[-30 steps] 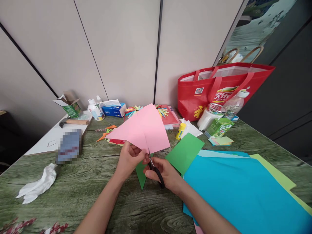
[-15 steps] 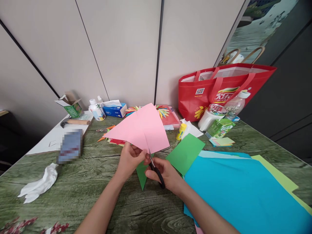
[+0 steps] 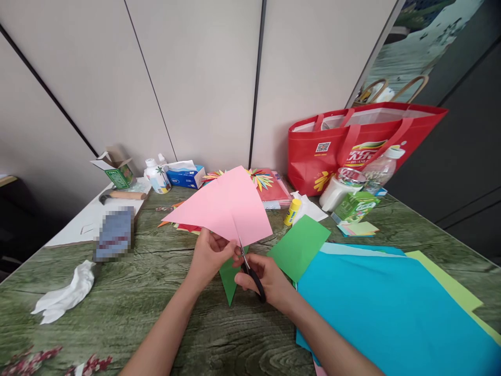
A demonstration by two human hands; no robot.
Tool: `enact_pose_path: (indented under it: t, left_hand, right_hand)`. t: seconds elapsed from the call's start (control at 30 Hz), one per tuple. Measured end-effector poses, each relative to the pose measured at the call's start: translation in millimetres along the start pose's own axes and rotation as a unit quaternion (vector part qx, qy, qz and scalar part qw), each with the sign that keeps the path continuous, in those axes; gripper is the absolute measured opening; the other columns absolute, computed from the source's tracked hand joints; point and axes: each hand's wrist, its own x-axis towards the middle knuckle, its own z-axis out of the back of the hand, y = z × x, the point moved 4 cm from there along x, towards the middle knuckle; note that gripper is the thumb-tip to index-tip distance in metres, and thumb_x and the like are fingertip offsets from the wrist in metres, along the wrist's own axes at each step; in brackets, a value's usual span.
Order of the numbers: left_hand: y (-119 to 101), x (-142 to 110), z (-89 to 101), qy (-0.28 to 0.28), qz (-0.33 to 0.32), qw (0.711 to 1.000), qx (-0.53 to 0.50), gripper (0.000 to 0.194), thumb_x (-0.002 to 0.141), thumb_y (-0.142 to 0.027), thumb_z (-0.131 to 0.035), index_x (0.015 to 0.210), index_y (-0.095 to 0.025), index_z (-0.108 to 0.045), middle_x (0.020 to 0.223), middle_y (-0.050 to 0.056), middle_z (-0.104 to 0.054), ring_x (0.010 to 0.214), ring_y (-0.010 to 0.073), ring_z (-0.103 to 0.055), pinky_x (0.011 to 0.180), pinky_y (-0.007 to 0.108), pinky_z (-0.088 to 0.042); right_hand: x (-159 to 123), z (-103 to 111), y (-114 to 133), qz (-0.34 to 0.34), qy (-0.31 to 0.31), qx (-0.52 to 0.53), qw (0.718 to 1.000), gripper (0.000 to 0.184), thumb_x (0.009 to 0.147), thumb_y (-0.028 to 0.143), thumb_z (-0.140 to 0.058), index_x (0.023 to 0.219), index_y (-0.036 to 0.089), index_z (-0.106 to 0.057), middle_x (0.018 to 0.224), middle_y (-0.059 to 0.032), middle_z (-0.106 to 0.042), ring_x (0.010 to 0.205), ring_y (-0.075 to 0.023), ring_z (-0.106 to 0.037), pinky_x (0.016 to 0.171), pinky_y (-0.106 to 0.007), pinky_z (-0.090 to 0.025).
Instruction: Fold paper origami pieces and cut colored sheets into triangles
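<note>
A pink sheet of paper (image 3: 229, 201) is held up over the table, its lower edge pinched in my left hand (image 3: 211, 256). My right hand (image 3: 264, 279) is wrapped round the black handles of a pair of scissors (image 3: 254, 279). The blades reach into the pink paper at its lower edge, where a cut line runs upward. Below both hands lies a green paper piece (image 3: 229, 282), partly hidden by the fingers. Another green sheet (image 3: 301, 248) rests just right of my right hand, beside a large blue sheet (image 3: 383, 303).
Along the back stand a red bag (image 3: 321, 156), a tissue pack (image 3: 183, 176), a bottle (image 3: 157, 177) and a glue stick (image 3: 291, 213). A jar (image 3: 340, 190) and green box (image 3: 354, 208) are at right. A hammer (image 3: 123, 195) and crumpled tissue (image 3: 64, 295) lie left.
The scissors and pink paper hold almost the same position. The whole view has shifted slightly, with the background things a little further right.
</note>
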Motion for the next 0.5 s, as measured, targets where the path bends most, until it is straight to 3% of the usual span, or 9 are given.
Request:
enact_pose_path:
  t: [0.2, 0.5]
  left_hand:
    - [2.3, 0.5, 0.4, 0.009, -0.003, 1.000, -0.006, 0.031, 0.067, -0.020, -0.065, 0.082, -0.019, -0.038, 0.059, -0.004, -0.061, 0.048, 0.0131, -0.058, 0.046, 0.025, -0.047]
    - [0.0, -0.9, -0.3, 0.004, 0.008, 1.000, -0.007, 0.031, 0.067, -0.020, -0.066, 0.082, -0.020, -0.039, 0.058, -0.004, -0.061, 0.048, 0.0131, -0.057, 0.046, 0.025, -0.046]
  right_hand:
    - [0.2, 0.0, -1.3, -0.013, -0.012, -0.019, 1.000, 0.043, 0.060, 0.052, -0.069, 0.079, 0.017, -0.054, 0.057, 0.0046, -0.047, 0.048, -0.0084, -0.041, 0.047, -0.023, -0.033]
    - [-0.4, -2.9, 1.9, -0.008, -0.025, -0.007, 1.000, 0.043, 0.059, 0.052, -0.069, 0.076, 0.016, -0.053, 0.061, 0.0032, -0.049, 0.045, -0.0070, -0.042, 0.044, -0.022, -0.035]
